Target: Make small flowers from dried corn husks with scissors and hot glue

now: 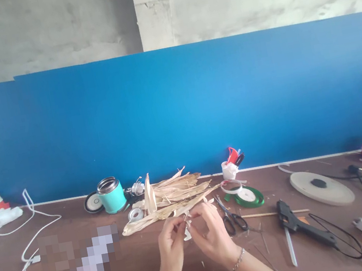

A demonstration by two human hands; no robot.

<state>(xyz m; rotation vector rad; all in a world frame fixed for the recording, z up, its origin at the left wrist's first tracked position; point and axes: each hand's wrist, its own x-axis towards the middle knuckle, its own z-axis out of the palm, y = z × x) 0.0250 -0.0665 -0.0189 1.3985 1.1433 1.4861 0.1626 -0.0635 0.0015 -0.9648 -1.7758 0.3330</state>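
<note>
My left hand (171, 244) and my right hand (214, 235) meet low in the middle of the view, above the table. Between their fingertips is a small pale strip, seemingly corn husk (187, 233); both hands are closed in a pinch on it. Fingers hide part of the strip. Just beyond the hands lies a pile of dried corn husks (176, 187). Black scissors (231, 217) rest close to my right hand, their blades pointing away. A roll of clear tape (135, 214) sits left of the pile.
Right of the scissors are a green ribbon roll (255, 198), a thin stick (268, 214), a black glue gun (304, 228) with its cord, and a round lid (321, 188). A turquoise food jar (112, 196) and a white cup of tools (230, 171) stand behind.
</note>
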